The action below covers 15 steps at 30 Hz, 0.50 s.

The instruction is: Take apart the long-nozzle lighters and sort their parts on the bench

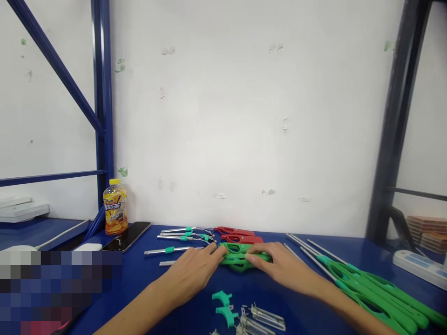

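Note:
My left hand has its fingertips closed on the left end of a green plastic lighter casing. Thumb and fingers of my right hand pinch the same casing near its right end. Another green casing lies close behind it, partly covered. Farther back are red lighter casings. Left of these lie metal lighter tubes with teal pieces and thin wires, one partly hidden by my left hand. Nearer me sit teal triggers and several clear fuel tanks.
Long green lighters with metal tubes lie on the right of the blue table. A power strip is beyond them. At the left back stand a tea bottle and a phone. A white wall rises behind.

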{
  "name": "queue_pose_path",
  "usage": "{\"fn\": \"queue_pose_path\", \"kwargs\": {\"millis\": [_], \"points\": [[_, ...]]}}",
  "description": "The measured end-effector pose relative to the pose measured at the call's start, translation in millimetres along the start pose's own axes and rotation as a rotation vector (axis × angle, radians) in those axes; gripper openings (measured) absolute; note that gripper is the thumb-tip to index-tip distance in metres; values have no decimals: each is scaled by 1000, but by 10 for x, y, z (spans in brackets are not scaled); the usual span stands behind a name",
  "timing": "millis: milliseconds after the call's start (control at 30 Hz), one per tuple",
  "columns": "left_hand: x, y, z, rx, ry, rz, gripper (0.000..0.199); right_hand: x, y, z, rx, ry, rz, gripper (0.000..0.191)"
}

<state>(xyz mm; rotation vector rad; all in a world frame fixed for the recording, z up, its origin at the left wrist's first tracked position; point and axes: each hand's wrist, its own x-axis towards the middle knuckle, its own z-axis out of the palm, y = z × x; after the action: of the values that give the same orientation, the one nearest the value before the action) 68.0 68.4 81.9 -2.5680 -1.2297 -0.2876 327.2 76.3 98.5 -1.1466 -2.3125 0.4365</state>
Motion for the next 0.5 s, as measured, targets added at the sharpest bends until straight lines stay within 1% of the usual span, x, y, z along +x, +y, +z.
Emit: {"fn": "queue_pose_path", "kwargs": {"millis": [167, 233, 300, 367, 500], "points": [[-14, 29, -51, -79, -23, 4, 25, 11, 46, -7, 10, 4, 42, 35], [-32, 22, -50, -149, -10, -5, 26, 9, 73, -2, 5, 7, 49, 34], [-47, 1, -30, -253, 18, -27, 29, 7, 96, 4, 9, 14, 48, 33], [-53, -28, 5, -352, 47, -57, 37, 8, 111, 7, 19, 26, 48, 33], [-38, -76, 69, -459, 57, -116, 45, 24, 115, 15, 33, 31, 49, 37]]}}
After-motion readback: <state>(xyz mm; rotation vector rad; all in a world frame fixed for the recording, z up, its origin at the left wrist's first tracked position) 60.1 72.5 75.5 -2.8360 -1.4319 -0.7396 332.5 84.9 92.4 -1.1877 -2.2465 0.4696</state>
